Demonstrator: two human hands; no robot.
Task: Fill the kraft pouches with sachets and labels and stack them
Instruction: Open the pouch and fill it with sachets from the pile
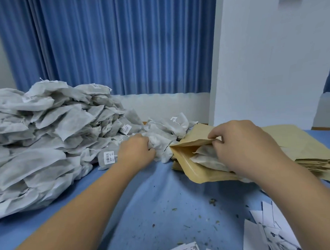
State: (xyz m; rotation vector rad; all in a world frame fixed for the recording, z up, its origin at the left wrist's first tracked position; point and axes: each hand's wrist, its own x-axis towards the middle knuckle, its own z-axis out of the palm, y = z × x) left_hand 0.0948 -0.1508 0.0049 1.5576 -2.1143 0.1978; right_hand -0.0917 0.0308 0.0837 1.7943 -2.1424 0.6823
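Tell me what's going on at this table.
A person is mid-fill. The left hand grips a white sachet at the edge of the sachet pile. The right hand pinches open a kraft pouch, with packed sachets showing inside, lying on a stack of flat pouches. Paper labels lie on the blue cloth nearby.

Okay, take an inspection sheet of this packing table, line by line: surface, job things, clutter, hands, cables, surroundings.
Surface: blue cloth covers the table.
Job's things: large heap of sachets at left; open kraft pouch with packed sachets showing inside; flat pouches piled at right; white labels loose at the near edge.
Clutter: plant crumbs scattered on the cloth.
Hands: left hand grips a sachet beside the pouch mouth; right hand pinches the pouch's top edge, holding it open.
Cables: nothing seen.
Surroundings: blue curtain behind; white wall at right.
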